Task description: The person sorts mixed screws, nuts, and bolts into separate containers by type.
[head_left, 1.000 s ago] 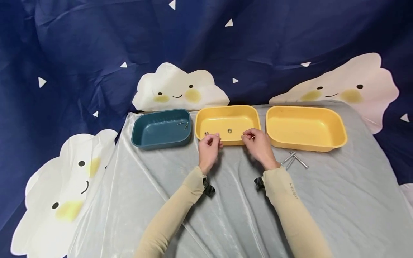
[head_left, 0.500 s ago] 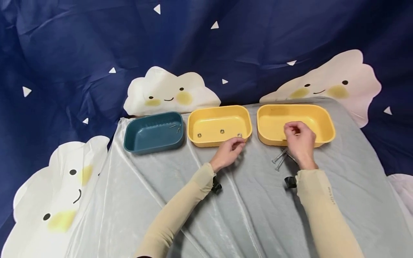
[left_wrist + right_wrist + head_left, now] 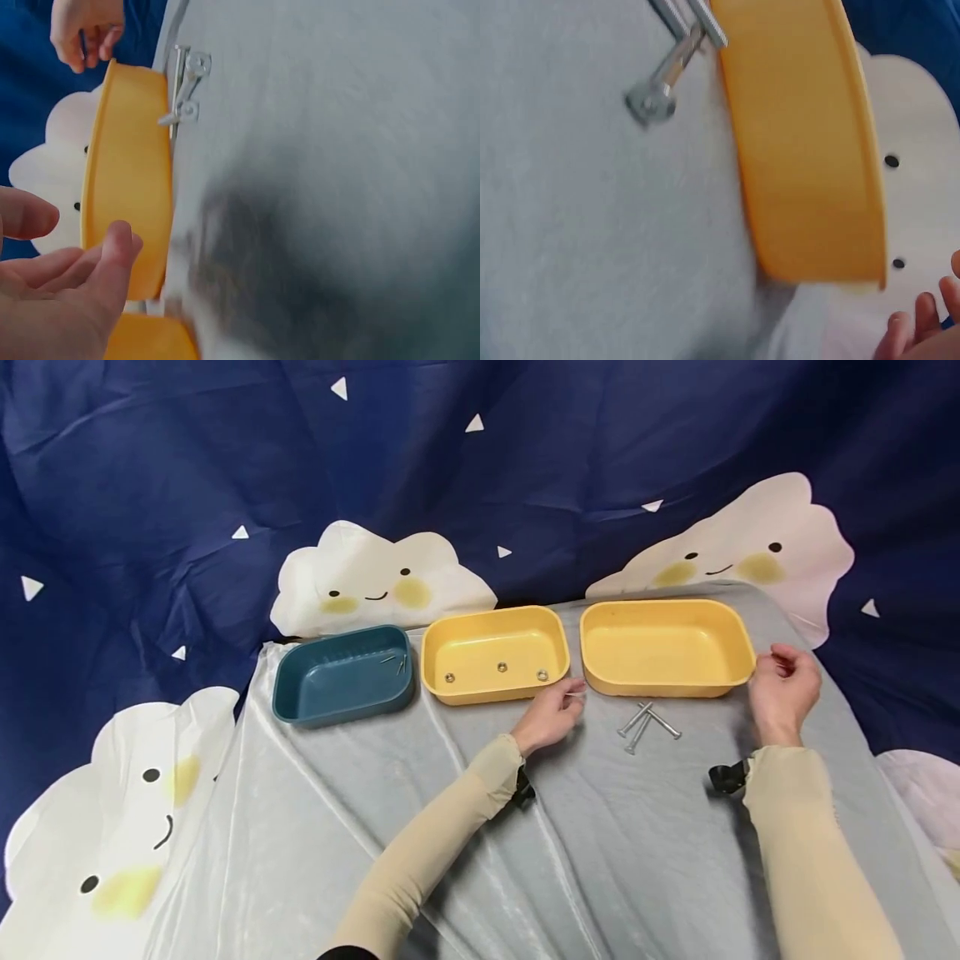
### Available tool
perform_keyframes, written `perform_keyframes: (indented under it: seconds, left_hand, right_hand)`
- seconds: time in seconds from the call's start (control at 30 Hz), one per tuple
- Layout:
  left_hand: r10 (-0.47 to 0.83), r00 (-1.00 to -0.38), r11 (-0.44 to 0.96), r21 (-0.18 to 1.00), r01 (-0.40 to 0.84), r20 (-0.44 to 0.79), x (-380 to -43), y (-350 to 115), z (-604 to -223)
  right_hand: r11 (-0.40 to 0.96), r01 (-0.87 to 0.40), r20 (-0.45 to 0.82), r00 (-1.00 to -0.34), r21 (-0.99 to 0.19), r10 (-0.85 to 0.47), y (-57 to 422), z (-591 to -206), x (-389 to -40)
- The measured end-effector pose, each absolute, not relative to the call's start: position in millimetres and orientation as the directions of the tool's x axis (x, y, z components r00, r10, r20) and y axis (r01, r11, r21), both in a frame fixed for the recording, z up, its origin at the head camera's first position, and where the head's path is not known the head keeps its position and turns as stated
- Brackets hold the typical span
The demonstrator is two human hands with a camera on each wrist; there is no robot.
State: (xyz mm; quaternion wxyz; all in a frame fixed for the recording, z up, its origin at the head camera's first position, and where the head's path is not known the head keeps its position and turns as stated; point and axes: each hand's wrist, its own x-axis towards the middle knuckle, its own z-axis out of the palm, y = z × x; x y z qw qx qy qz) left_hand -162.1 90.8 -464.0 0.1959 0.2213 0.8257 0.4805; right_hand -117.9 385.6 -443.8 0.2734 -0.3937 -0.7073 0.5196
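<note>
My left hand (image 3: 551,717) is at the front right corner of the middle yellow bin (image 3: 480,697). In the left wrist view its fingers (image 3: 112,259) are relaxed, with no object visible between them. Three metal nuts, one of them a nut (image 3: 502,667) near the middle, lie inside that bin. My right hand (image 3: 785,693) is beside the right end of the larger yellow bin (image 3: 663,690). Its fingers (image 3: 924,319) are loosely bent and hold nothing I can see. Three long bolts (image 3: 662,722) lie crossed on the cloth before this bin.
A teal bin (image 3: 345,714) with a few small thin screws (image 3: 401,665) stands at the left end of the row. Grey cloth (image 3: 637,843) covers the table. A dark blue curtain (image 3: 405,460) with cloud prints hangs behind.
My right hand has moved right, from the middle bin across the larger yellow bin to its far end. My left hand has shifted right; a third nut now shows in the middle bin.
</note>
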Motion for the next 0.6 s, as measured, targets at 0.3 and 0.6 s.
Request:
perform_keyframes:
  seconds: [0.3, 0.6]
  left_hand:
    - [0.512, -0.841, 0.409, 0.911, 0.059, -0.175, -159.1, 108.2, -463.6]
    - [0.416, -0.885, 0.334, 0.94, -0.065, -0.209, -158.8, 119.2, -469.7]
  right_hand:
    - [-0.284, 0.266, -0.389, -0.619, -0.921, 0.682, 405.9, -451.3, -112.7]
    - [-0.416, 0.232, -0.429, -0.766, -0.879, 0.478, 408.2, -461.3, -109.9]
